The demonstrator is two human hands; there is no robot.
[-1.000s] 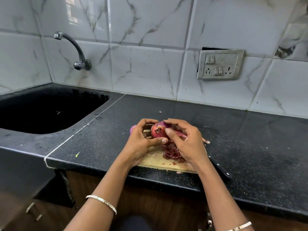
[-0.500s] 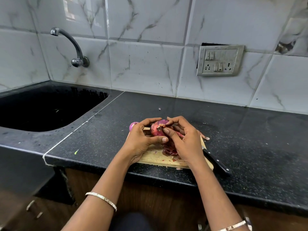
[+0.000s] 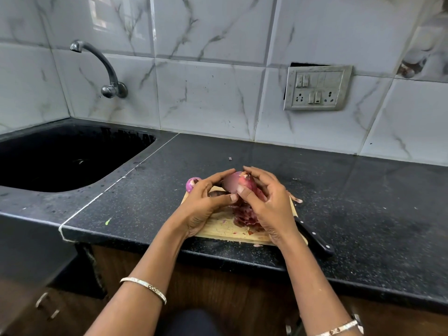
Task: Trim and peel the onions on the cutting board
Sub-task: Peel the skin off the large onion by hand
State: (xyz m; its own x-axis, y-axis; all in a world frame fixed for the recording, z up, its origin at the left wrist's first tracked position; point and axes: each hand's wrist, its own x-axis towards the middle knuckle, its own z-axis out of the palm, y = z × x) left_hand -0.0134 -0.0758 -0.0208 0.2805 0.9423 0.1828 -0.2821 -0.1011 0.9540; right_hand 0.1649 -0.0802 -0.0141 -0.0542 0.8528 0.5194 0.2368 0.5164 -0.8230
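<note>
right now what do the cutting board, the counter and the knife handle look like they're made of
Cutting board: looks like pale wood or bamboo, matte, with a faint grain and scuffs. Counter: black speckled stone, probably polished granite, since it reflects the wall tiles. Knife handle: black with pale rivet dots, plastic or dark wood; too small to tell which.

Both hands raised together over the cutting board (image 3: 219,227), cupped toward each other.

The left hand (image 3: 202,204) curls in from the board's left side, thumb lying across toward the right. The right hand (image 3: 266,202) arches in from the board's right side, its thumb tip beside the left thumb tip. Both forearms rise from the board's near edge, a bangle on each wrist.
</note>
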